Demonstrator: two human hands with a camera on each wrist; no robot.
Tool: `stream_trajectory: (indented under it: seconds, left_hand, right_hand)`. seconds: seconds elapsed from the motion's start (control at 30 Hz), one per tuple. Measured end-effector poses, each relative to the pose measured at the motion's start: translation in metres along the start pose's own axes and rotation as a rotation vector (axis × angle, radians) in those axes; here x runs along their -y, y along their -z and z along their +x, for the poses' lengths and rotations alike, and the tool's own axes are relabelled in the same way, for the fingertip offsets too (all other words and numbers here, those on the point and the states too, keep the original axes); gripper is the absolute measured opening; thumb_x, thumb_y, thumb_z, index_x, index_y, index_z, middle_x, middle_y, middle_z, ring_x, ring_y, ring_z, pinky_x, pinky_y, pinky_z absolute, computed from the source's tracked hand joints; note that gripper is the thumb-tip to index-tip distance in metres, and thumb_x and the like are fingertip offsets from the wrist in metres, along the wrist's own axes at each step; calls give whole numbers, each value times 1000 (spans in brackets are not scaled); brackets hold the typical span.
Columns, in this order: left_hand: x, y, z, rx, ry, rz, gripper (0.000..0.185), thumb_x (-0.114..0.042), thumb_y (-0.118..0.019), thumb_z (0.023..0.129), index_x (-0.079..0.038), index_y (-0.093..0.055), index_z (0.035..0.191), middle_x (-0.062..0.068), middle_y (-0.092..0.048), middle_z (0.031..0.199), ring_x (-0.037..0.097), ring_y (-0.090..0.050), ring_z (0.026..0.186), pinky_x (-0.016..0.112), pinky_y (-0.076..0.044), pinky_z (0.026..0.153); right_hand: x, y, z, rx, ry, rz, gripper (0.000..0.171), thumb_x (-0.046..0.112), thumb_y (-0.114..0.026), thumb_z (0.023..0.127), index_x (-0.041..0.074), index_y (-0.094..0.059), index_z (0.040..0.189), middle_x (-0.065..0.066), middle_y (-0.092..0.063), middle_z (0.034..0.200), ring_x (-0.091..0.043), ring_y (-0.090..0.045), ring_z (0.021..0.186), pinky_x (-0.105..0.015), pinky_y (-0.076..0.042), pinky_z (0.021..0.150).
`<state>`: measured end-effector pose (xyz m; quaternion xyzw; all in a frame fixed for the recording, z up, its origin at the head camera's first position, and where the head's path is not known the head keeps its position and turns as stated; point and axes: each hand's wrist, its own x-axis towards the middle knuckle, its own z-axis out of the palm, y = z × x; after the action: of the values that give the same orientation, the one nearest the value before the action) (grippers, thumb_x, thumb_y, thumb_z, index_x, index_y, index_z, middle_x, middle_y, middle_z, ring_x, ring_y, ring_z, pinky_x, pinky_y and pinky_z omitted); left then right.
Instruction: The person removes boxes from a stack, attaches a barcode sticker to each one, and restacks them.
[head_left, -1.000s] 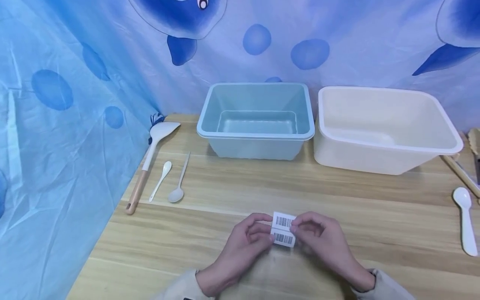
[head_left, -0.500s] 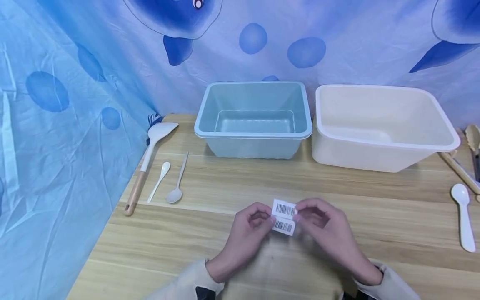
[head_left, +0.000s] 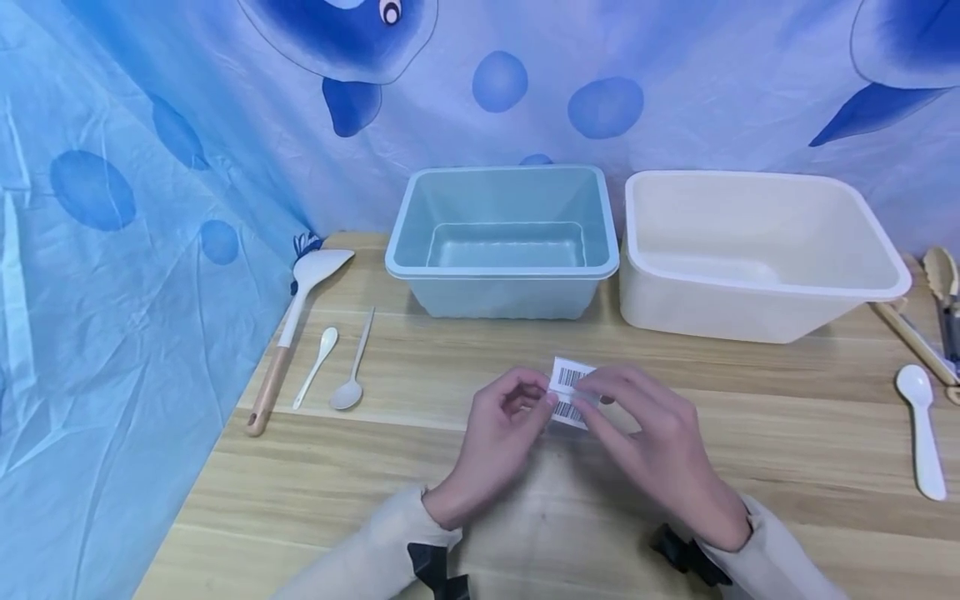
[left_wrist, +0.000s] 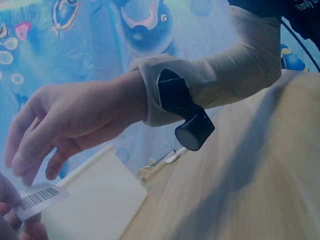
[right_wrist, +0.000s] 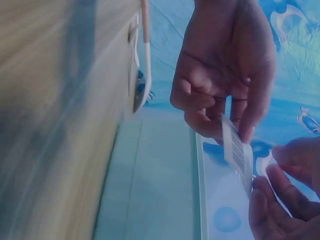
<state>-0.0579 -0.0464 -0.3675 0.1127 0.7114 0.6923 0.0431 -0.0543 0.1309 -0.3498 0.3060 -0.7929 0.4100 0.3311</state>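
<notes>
A small white label sheet (head_left: 572, 377) printed with two barcodes is held over the table in the head view. My left hand (head_left: 501, 437) pinches its left edge between thumb and fingers. My right hand (head_left: 660, 442) is at the sheet's right side, its fingertips covering part of the barcodes in that view. In the left wrist view, a gap shows between the right fingertips and the label. From the right wrist, the label (right_wrist: 236, 152) appears almost edge-on, the left hand (right_wrist: 225, 65) gripping it, and the right thumb and fingers (right_wrist: 260, 200) stand apart close to its lower end.
Behind the hands stand a blue-grey bin (head_left: 502, 296) and a cream bin (head_left: 750, 312). To the left lie a spatula (head_left: 288, 333) and two spoons, one small white (head_left: 317, 367), one grey (head_left: 350, 392). A white spoon (head_left: 924, 433) and wooden-handled utensils (head_left: 918, 342) lie right.
Both hands have moved forward with the label sheet, toward the bins. My right hand has shifted over more of the sheet, and its fingers have spread somewhat.
</notes>
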Motion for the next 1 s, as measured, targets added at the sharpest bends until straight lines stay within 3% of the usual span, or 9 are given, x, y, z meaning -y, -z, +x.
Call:
stream_trajectory:
  seconds: [0.23, 0.43, 0.63, 1.0]
  left_hand:
    - [-8, -2, 2, -13, -79, 15, 12, -2, -61, 91, -1, -66, 102, 15, -67, 100, 11, -62, 88, 16, -50, 62]
    - [-12, -3, 1, -1, -139, 60, 10, -2, -63, 90, -2, -67, 100, 13, -69, 100, 12, -63, 89, 19, -52, 65]
    - [-12, -2, 1, 5, -125, 98, 9, -1, -63, 90, -3, -68, 98, 10, -70, 98, 14, -64, 89, 24, -55, 70]
    - [-13, 2, 1, -16, -112, 139, 10, -4, -69, 87, -4, -72, 96, 9, -73, 95, 10, -64, 78, 23, -55, 69]
  right_hand:
    - [-2, -5, 9, -12, -33, 17, 12, 15, -72, 86, 6, -74, 92, -7, -74, 88, -20, -70, 78, -14, -53, 80]
    - [-3, -5, 8, 12, -63, 35, 13, 8, -77, 79, 7, -75, 92, -6, -74, 86, -19, -70, 77, -12, -52, 79]
    - [-3, -6, 5, 19, -62, 33, 12, 6, -77, 79, 6, -75, 90, -6, -74, 84, -18, -67, 71, -15, -52, 71]
    - [-3, -6, 4, 54, -92, 85, 19, -2, -78, 73, 8, -75, 90, -5, -74, 85, -15, -69, 75, -11, -50, 79]
